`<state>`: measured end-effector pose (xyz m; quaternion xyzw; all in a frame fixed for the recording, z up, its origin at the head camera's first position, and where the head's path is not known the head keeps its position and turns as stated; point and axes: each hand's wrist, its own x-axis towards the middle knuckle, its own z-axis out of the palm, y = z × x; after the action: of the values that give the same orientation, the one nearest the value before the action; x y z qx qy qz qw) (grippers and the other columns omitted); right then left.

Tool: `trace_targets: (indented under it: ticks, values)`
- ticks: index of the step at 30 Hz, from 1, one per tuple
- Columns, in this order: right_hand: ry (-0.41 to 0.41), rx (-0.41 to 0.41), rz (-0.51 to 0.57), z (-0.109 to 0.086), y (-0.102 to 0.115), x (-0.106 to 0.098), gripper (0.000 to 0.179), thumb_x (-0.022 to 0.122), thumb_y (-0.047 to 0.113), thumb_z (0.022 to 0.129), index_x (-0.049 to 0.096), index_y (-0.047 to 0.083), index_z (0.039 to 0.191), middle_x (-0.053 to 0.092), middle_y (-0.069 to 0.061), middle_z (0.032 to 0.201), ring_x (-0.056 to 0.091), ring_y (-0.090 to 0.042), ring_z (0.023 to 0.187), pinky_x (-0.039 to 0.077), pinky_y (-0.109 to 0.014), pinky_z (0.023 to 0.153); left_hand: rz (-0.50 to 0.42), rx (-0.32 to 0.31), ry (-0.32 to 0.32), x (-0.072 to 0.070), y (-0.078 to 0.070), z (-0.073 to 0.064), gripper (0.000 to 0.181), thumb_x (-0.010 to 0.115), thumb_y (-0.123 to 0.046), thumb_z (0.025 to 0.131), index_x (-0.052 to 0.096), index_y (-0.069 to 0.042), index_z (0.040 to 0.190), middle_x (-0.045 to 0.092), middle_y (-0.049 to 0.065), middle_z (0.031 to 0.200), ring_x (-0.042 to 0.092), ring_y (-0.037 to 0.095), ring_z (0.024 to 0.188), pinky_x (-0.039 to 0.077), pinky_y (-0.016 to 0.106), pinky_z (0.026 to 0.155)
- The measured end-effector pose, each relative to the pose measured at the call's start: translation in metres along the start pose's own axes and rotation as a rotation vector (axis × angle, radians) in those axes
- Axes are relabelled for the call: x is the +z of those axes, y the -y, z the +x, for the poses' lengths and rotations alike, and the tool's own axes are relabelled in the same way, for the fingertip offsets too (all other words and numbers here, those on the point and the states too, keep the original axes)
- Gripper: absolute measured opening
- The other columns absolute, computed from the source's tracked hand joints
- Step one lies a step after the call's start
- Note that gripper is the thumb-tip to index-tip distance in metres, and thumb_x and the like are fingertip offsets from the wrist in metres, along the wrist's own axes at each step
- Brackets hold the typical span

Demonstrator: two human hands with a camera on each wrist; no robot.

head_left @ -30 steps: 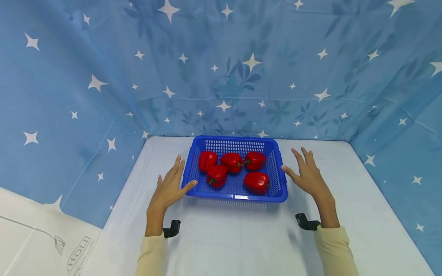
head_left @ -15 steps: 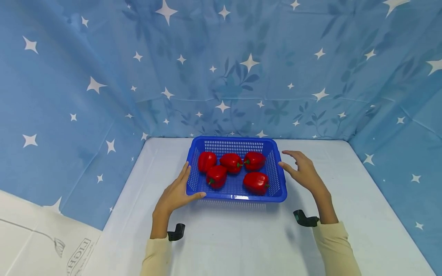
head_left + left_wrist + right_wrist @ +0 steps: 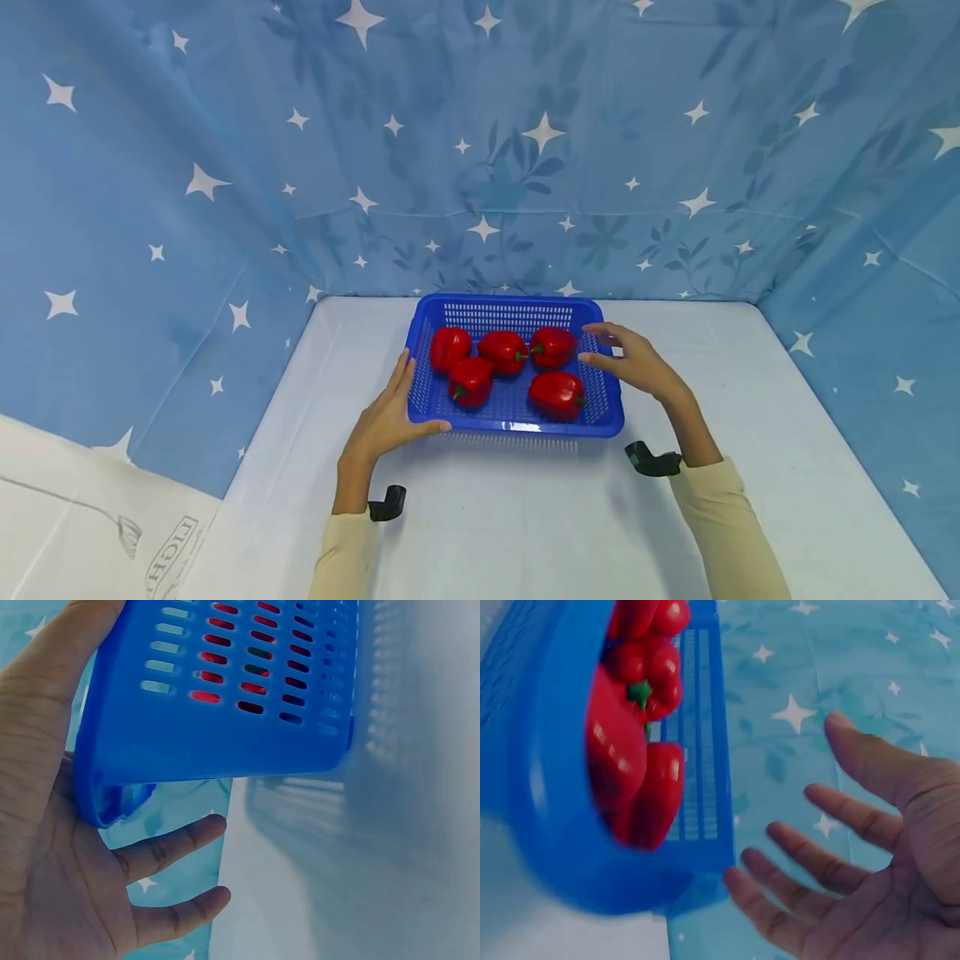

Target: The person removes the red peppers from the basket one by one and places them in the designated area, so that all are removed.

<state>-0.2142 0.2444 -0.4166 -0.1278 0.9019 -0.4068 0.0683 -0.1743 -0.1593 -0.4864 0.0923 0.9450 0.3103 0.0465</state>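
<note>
A blue plastic basket [image 3: 517, 428] with slotted sides holds several red bell peppers with green stems, among them a front right pepper [image 3: 557, 395] and a back right pepper [image 3: 553, 347]. At the basket's left front corner, my left hand [image 3: 382, 421] touches the rim, its thumb along the front and its fingers straight along the left side. In the left wrist view the corner lies between thumb and palm. My right hand [image 3: 633, 362] hovers over the basket's right end, fingers slightly bent and apart, holding nothing. The right wrist view shows those fingers spread beside the peppers [image 3: 656, 795].
The basket stands near the back of a white table [image 3: 510, 525]. A blue curtain [image 3: 450, 167] with white stars hangs behind and at both sides. Each wrist carries a black camera mount, such as the left one [image 3: 388, 503].
My left hand has moved right and come against the basket's corner. The right hand has moved left from beside the basket to over its right end, its fingers bending more. The peppers stay put.
</note>
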Motion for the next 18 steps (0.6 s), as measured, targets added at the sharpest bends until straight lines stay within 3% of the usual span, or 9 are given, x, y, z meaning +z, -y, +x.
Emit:
trace_targets:
  ticks: [9, 18]
  values:
    - [0.187, 0.14, 0.127, 0.019, 0.012, 0.005, 0.069, 0.069, 0.03, 0.09, 0.04, -0.001, 0.144, 0.04, -0.031, 0.146, 0.039, -0.052, 0.134, 0.043, -0.063, 0.102, -0.03, -0.019, -0.004, 0.004, 0.002, 0.003, 0.128, 0.071, -0.076, 0.065, -0.002, -0.027, 0.158, -0.011, -0.017, 0.164, 0.027, 0.038, 0.147, 0.04, 0.065, 0.104]
    - [0.273, 0.268, 0.141, 0.033, 0.013, 0.02, 0.068, 0.073, 0.029, 0.086, 0.043, 0.001, 0.14, 0.042, -0.028, 0.143, 0.043, -0.047, 0.131, 0.049, -0.059, 0.099, -0.043, -0.047, 0.011, 0.004, 0.003, -0.001, 0.127, 0.072, -0.075, 0.066, -0.003, -0.029, 0.158, -0.012, -0.015, 0.164, 0.028, 0.04, 0.146, 0.038, 0.068, 0.104]
